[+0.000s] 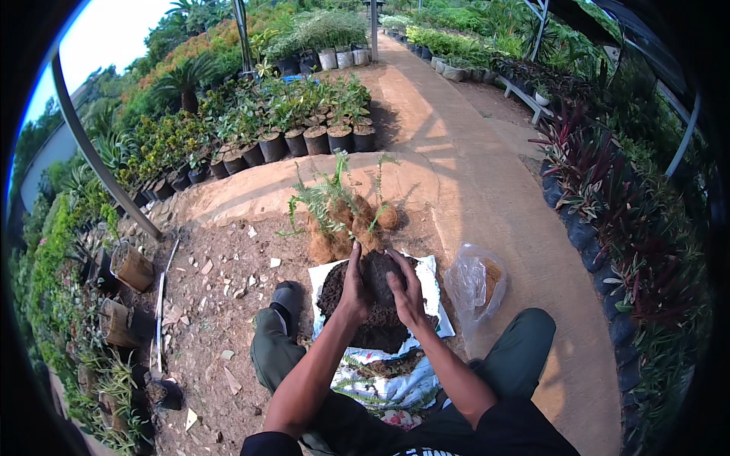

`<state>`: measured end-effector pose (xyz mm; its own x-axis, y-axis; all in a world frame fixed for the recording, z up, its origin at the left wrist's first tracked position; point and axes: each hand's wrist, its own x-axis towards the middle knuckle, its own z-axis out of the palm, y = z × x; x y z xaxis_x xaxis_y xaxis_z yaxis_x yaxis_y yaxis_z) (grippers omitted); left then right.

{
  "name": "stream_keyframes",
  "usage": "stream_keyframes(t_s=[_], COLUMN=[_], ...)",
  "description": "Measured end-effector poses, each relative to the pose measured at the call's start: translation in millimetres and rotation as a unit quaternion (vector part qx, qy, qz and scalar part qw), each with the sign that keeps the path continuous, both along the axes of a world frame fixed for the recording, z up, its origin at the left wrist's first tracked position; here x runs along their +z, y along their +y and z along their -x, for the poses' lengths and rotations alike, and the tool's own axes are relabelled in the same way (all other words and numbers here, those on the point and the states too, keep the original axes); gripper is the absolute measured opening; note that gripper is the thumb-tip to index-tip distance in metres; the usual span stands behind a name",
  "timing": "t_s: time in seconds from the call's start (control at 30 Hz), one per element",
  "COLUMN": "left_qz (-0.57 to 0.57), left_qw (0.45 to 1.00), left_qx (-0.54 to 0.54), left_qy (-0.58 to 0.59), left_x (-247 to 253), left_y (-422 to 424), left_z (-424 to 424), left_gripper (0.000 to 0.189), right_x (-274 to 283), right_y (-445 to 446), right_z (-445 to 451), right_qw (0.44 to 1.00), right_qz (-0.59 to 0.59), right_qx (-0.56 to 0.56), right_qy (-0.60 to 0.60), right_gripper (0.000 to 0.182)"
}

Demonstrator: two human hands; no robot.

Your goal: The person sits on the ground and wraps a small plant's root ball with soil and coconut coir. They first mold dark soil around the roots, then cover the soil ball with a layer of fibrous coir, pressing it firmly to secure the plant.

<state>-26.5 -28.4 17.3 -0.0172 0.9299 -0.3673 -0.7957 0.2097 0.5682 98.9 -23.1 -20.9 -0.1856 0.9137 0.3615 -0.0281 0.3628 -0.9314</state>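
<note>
Between my left hand (355, 285) and my right hand (409, 293) is a dark ball of soil (381, 276), pressed from both sides. Beneath it, loose dark potting soil (365, 330) is heaped on a white plastic sack (317, 279). Just beyond my fingertips stand several balls wrapped in brown fibre (342, 214), with green fern fronds (328, 196) growing from some of them. Nearer to my body, cut fern fronds and more soil lie on another part of the white sacking (393, 390).
A clear plastic bag (476, 285) with brown fibre in it sits right of the sack. Potted seedlings (316, 139) stand in rows ahead. A concrete path (479, 171) runs along the right, edged by bagged plants (593, 251). Broken tile pieces (231, 379) litter the ground at left.
</note>
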Motion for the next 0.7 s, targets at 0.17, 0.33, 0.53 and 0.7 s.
stream_keyframes(t_s=[0.17,0.33,0.53,0.7], left_qz=[-0.001,0.024,0.044,0.043], left_qw=[0.998,0.994,0.996,0.998], left_qx=[-0.069,-0.026,0.032,-0.006], left_qy=[0.012,0.105,0.071,-0.051], left_x=[-1.1,-24.8,-32.3,-23.4], left_y=[3.5,9.8,11.0,12.7], left_z=[4.3,2.9,1.3,6.2], left_gripper=[0.054,0.032,0.026,0.037], right_x=[8.9,6.3,5.0,14.6], right_y=[0.2,-8.7,-9.8,-16.9], right_z=[-4.9,1.9,4.7,5.4], right_qw=[1.000,0.993,0.991,0.977], right_qz=[-0.017,-0.106,-0.104,-0.175], right_qx=[0.008,0.003,-0.032,-0.076], right_qy=[0.001,-0.049,-0.073,-0.092], right_gripper=[0.057,0.052,0.049,0.046])
